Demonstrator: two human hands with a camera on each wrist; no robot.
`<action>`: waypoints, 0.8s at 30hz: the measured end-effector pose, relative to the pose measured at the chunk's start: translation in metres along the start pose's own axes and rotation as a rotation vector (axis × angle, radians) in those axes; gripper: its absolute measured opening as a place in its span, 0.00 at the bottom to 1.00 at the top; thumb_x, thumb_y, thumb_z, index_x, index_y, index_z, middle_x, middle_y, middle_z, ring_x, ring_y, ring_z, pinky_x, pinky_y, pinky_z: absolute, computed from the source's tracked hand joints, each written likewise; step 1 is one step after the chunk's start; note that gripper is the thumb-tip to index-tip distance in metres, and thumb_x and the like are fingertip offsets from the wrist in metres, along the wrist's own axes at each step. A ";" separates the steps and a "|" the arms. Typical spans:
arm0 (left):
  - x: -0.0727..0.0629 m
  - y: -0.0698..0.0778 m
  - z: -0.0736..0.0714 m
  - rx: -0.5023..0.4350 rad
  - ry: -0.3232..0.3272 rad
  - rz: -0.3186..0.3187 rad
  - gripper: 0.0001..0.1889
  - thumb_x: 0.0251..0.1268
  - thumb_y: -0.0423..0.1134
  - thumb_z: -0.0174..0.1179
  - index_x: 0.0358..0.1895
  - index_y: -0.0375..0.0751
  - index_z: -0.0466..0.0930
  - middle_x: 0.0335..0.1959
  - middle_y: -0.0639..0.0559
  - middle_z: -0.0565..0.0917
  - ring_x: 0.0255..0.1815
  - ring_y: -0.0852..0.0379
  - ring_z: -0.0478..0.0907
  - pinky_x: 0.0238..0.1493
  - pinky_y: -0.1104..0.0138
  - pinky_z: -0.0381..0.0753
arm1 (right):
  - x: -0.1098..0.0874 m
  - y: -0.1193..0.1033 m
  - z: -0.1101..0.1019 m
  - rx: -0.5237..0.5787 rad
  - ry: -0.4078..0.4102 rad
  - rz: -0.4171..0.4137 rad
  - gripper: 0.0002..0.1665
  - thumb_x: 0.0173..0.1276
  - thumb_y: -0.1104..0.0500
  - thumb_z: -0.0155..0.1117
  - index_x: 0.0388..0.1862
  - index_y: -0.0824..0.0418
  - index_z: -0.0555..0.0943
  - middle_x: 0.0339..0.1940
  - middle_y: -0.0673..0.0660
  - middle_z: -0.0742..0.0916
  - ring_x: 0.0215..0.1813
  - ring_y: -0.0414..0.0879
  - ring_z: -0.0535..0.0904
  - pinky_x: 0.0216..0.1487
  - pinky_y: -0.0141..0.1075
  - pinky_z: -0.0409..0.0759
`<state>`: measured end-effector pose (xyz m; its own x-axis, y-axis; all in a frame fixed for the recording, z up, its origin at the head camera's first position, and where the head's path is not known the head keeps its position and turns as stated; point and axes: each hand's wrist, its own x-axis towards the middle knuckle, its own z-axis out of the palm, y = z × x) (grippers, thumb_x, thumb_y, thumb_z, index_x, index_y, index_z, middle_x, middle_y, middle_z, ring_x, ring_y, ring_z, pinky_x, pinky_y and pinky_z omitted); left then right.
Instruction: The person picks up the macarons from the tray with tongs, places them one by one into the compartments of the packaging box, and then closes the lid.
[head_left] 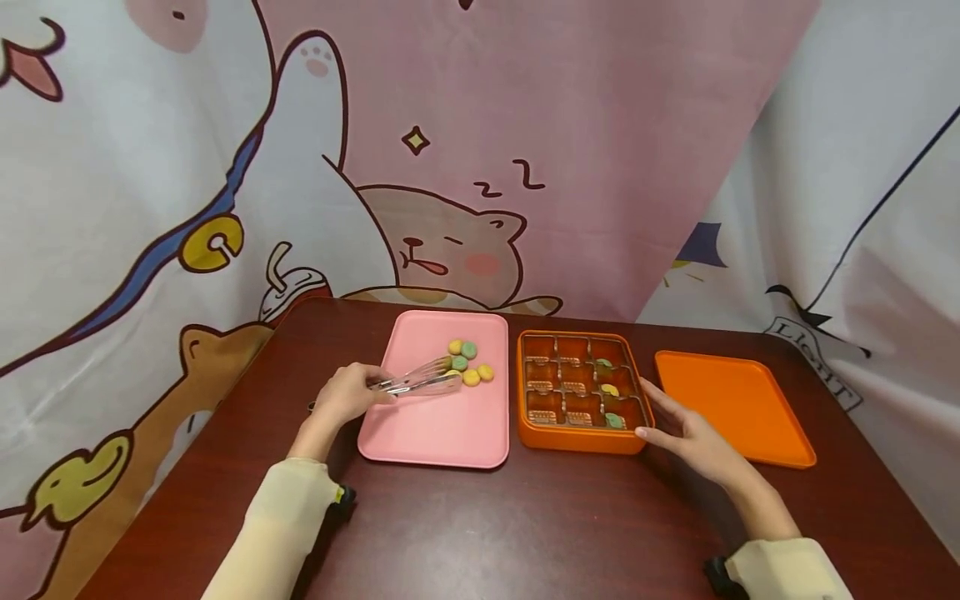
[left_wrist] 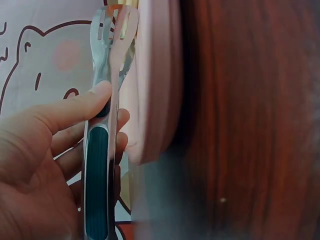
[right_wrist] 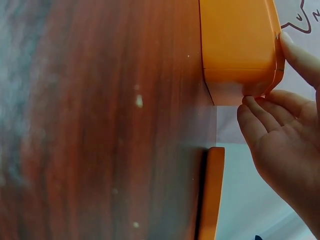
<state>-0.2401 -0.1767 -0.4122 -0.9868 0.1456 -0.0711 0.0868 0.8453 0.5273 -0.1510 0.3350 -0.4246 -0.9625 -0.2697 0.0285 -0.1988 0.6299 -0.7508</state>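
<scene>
My left hand [head_left: 351, 393] grips metal tongs [head_left: 420, 379] with dark green handle inlays, thumb on one side and fingers on the other. The tongs reach over a pink tray [head_left: 435, 437], their tips at small round green and yellow pieces [head_left: 471, 377]. Whether a piece is pinched between the tips, I cannot tell. My right hand [head_left: 693, 437] touches an orange box [head_left: 581, 439] at its near right corner, thumb at the rim and fairly straight fingers along the side. Inside the box is a clear divided insert [head_left: 576, 377]; its right column holds green and yellow pieces.
An orange lid-like tray [head_left: 735, 408] lies right of the box on the dark wooden table [head_left: 480, 533]. Behind the table hangs a curtain [head_left: 585, 150] printed with cartoon animals.
</scene>
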 end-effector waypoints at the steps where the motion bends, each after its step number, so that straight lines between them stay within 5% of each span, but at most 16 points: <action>1: 0.000 0.000 0.001 0.003 0.003 0.000 0.20 0.55 0.44 0.72 0.52 0.46 0.87 0.46 0.47 0.89 0.44 0.49 0.83 0.42 0.54 0.78 | 0.000 0.000 0.000 0.003 0.002 -0.002 0.48 0.72 0.52 0.63 0.82 0.60 0.50 0.80 0.68 0.59 0.76 0.72 0.58 0.56 0.12 0.59; 6: -0.001 0.000 0.003 0.020 0.008 0.002 0.15 0.56 0.44 0.72 0.47 0.48 0.88 0.40 0.50 0.89 0.37 0.53 0.82 0.35 0.59 0.75 | -0.001 -0.003 0.001 0.000 0.003 0.004 0.47 0.72 0.53 0.64 0.82 0.60 0.50 0.80 0.69 0.60 0.75 0.71 0.59 0.58 0.15 0.63; 9: -0.002 0.000 0.004 0.021 0.012 0.001 0.11 0.57 0.43 0.71 0.44 0.49 0.89 0.37 0.52 0.89 0.36 0.54 0.81 0.33 0.61 0.73 | -0.001 -0.005 0.000 -0.013 0.002 0.012 0.48 0.72 0.53 0.64 0.82 0.58 0.50 0.80 0.68 0.60 0.76 0.70 0.59 0.68 0.35 0.72; 12: -0.002 -0.001 0.005 0.014 0.016 0.010 0.08 0.58 0.42 0.70 0.41 0.49 0.89 0.36 0.52 0.88 0.35 0.55 0.80 0.33 0.63 0.72 | -0.001 -0.005 0.000 -0.023 0.002 0.012 0.48 0.72 0.54 0.64 0.82 0.58 0.50 0.80 0.68 0.60 0.76 0.69 0.60 0.68 0.59 0.66; 16: -0.003 -0.003 0.007 0.004 0.025 0.016 0.06 0.60 0.40 0.69 0.40 0.48 0.89 0.34 0.52 0.87 0.33 0.55 0.78 0.32 0.64 0.70 | -0.001 -0.003 0.000 -0.006 0.000 0.007 0.48 0.71 0.53 0.64 0.82 0.59 0.50 0.80 0.68 0.60 0.76 0.70 0.60 0.67 0.31 0.71; 19: -0.005 -0.004 0.008 -0.008 0.034 0.019 0.06 0.61 0.39 0.69 0.40 0.47 0.89 0.33 0.51 0.87 0.32 0.55 0.77 0.31 0.64 0.69 | -0.001 -0.003 0.000 0.014 -0.003 -0.009 0.48 0.72 0.53 0.64 0.81 0.61 0.51 0.80 0.69 0.60 0.75 0.71 0.60 0.56 0.12 0.61; 24: -0.004 0.001 0.004 -0.024 0.065 0.034 0.07 0.61 0.39 0.69 0.41 0.47 0.89 0.35 0.50 0.88 0.35 0.54 0.79 0.35 0.62 0.71 | -0.001 -0.003 -0.001 0.008 -0.002 0.000 0.48 0.72 0.52 0.64 0.82 0.60 0.51 0.80 0.69 0.60 0.76 0.71 0.58 0.60 0.15 0.64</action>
<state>-0.2357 -0.1744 -0.4151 -0.9902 0.1398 0.0023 0.1181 0.8274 0.5490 -0.1493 0.3340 -0.4221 -0.9622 -0.2710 0.0276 -0.1974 0.6239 -0.7562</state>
